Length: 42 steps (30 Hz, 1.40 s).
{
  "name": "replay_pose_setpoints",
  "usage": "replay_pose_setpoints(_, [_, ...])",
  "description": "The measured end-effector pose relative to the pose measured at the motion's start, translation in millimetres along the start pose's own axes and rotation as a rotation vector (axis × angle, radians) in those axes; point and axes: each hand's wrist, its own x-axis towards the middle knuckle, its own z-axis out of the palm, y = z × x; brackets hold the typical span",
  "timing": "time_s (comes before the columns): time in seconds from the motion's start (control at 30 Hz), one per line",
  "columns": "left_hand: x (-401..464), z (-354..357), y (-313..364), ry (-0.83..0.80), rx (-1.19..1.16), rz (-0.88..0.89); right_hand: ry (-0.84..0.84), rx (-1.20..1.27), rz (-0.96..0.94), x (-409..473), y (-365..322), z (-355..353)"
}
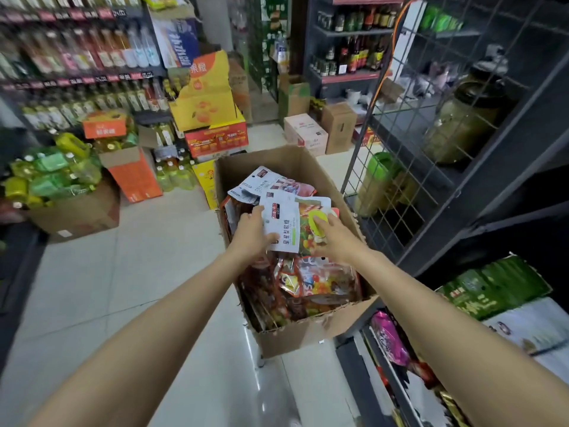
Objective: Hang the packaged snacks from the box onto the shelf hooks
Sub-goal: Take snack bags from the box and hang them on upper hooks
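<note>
Over the box (286, 161), your left hand (251, 232) and right hand (334, 238) grip one snack pack (284, 223) by its side edges. Open floor (123, 272) lies left; the wire shelf (431, 134) crowds the right.

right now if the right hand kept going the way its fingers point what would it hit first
The right hand already touches the top candy packet. Pushed further forward, it would probably meet the packets stacked behind, then the cardboard box far wall; depth is unclear.

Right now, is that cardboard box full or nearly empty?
Full: snack packets heap up to the cardboard box rim, both hands on the top one.
</note>
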Motion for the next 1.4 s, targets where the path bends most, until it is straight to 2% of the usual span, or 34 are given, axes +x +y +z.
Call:
replay_pose_setpoints(0.1, [6,1,0,0.068,-0.106,-0.067,-0.018,-0.017,-0.017,7,4,0])
replay_pose_setpoints(0.23, [8,1,2,0.065,-0.082,-0.094,-0.004,-0.072,-0.039,4,5,0])
replay_pose_setpoints(0.43, [8,2,5,0.041,-0.183,-0.114,-0.095,-0.177,-0.011,2,3,-6])
replay_pose_setpoints(0.73, [6,-3,5,0.123,-0.132,-0.057,0.065,-0.102,-0.035,1,-6,-9])
replay_pose_setpoints(0.87, [12,-7,0,0.087,-0.077,-0.082,0.149,-0.027,-0.080,13,-21,-15])
replay_pose_setpoints(1.03, [22,-12,-7,-0.023,-0.152,-0.192,0.056,-0.005,-0.032,45,-27,-20])
replay_pose_setpoints(1.1, [25,-13,-10,-0.004,-0.170,-0.213,-0.011,0.035,-0.008,58,-27,-23])
replay_pose_setpoints(1.2, [30,-16,-11,0.049,-0.186,-0.224,-0.097,-0.050,0.001,72,-29,-28])
replay_pose_setpoints(1.27, [32,-18,-13,0.110,-0.200,-0.235,-0.057,-0.102,-0.002,76,-32,-32])
replay_pose_setpoints(1.33, [34,-25,-15,0.171,-0.219,-0.242,0.043,-0.010,-0.069,79,-32,-39])
replay_pose_setpoints(1.4, [37,-34,-15,0.216,-0.179,-0.228,0.091,0.234,-0.156,79,-28,-46])
